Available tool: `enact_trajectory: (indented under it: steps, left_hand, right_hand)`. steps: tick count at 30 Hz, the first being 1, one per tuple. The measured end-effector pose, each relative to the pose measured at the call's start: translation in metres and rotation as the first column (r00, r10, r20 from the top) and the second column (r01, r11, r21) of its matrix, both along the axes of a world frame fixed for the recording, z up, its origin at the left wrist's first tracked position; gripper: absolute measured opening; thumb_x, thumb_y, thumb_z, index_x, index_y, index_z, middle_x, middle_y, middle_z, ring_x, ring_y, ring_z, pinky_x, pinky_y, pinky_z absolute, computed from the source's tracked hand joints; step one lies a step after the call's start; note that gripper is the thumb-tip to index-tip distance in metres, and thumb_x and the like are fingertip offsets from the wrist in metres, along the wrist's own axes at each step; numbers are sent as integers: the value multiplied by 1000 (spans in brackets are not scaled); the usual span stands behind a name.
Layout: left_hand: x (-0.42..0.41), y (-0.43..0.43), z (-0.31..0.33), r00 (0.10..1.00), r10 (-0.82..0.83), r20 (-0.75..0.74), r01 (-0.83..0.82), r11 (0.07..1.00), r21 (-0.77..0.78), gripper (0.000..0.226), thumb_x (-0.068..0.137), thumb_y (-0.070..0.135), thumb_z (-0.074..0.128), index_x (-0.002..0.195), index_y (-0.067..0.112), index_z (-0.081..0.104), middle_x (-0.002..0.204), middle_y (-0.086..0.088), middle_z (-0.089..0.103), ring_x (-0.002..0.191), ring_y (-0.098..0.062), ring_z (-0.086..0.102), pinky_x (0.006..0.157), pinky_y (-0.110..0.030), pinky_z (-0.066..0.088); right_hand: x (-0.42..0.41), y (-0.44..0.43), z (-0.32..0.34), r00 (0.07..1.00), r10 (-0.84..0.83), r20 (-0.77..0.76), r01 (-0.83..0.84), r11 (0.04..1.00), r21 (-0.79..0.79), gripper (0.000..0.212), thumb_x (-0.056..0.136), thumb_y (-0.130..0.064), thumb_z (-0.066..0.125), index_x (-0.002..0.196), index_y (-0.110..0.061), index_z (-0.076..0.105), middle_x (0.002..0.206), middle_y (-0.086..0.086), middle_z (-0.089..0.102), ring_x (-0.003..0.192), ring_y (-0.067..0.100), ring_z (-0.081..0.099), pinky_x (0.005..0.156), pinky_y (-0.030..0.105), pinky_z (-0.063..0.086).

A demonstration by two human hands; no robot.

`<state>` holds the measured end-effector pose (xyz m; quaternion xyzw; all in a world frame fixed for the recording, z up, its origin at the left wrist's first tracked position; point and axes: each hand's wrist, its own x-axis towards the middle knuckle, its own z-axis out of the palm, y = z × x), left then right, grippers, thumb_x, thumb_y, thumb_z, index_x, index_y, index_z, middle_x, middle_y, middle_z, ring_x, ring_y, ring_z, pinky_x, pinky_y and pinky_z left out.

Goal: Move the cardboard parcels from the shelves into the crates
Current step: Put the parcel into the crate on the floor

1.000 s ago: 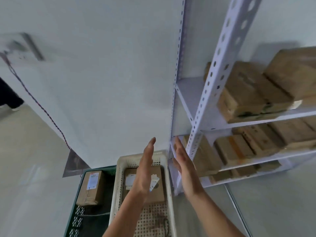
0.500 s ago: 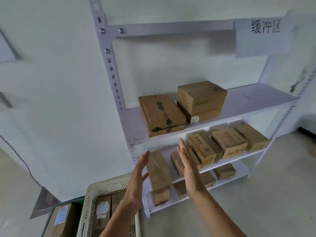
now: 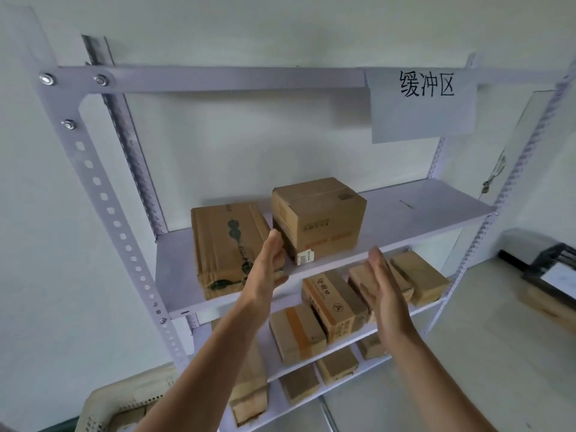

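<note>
Both arms reach up toward the white metal rack [image 3: 103, 194]. The left hand [image 3: 266, 269] is open, fingers straight and together, palm turned to the right. Its fingertips lie at the gap between the two parcels on the top shelf [image 3: 420, 210]; whether they touch either one cannot be told. The right hand [image 3: 385, 288] is also open, palm facing left, holding nothing, in front of the middle shelf and just below the top shelf's front edge.

The flat parcel [image 3: 224, 244], printed in green, lies on its broad face at the left of the top shelf, its long axis running from the front edge back toward the wall. Just beside it on the right, the taller box [image 3: 318, 216] sits on a thinner parcel [image 3: 305, 256] with a barcode label facing front, one corner of the box turned toward the hands.

More small parcels [image 3: 335, 304] lie on the middle and lower shelves. A white crate [image 3: 124, 397] shows at the bottom left, and a paper sign [image 3: 424, 107] hangs from the top rail.
</note>
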<state>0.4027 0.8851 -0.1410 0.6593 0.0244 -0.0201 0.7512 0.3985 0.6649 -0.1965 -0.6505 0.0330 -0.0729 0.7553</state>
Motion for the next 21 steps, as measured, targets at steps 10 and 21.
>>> enact_trajectory:
  steps: [10, 21]
  left_hand:
    - [155, -15, 5, 974, 130, -188, -135, 991, -13, 69, 109, 68, 38, 157, 20, 53, 149, 5, 64, 139, -13, 58, 118, -46, 44]
    - [183, -36, 5, 906, 245, -345, -261, 965, 1, 80, 107, 73, 33, 151, 13, 60, 148, -12, 65, 138, -32, 59, 124, -54, 40]
  right_hand:
    - [170, -64, 38, 996, -60, -65, 55, 995, -81, 68, 110, -60, 31, 168, -26, 26, 175, -7, 28, 158, 11, 31, 130, 43, 23]
    - [281, -80, 51, 888, 303, -345, -361, 925, -115, 91, 98, -83, 17, 133, -19, 72, 123, 9, 79, 122, 27, 68, 100, 50, 52]
